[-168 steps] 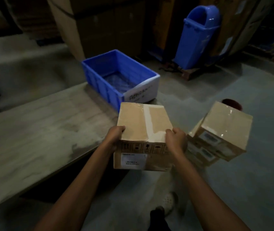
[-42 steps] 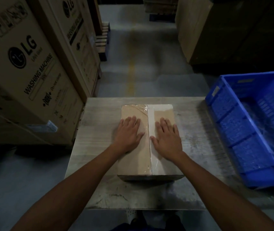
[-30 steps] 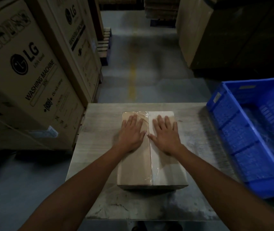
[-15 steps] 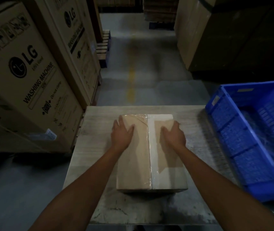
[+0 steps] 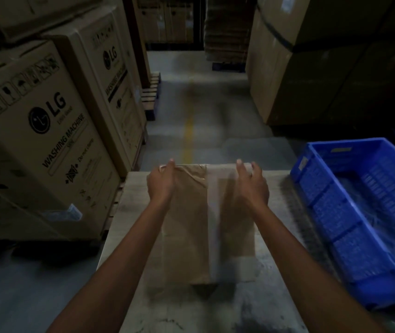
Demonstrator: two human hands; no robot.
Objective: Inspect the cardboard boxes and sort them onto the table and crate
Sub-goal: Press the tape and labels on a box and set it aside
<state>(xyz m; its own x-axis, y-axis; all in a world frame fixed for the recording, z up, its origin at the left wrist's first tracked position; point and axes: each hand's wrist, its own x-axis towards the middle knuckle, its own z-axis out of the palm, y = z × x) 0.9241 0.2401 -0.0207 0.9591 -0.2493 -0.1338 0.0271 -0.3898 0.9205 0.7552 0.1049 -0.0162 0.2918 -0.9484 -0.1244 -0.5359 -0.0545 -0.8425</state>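
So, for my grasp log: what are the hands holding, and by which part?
The cardboard box: left hand grips its far left corner; right hand sits at the far right corner, grip too blurred to tell.

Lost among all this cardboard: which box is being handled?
Right of the LG cartons stands a table. The box lies on it left of the blue crate, left hand and right hand at its far end. Only it is small and taped lengthwise.
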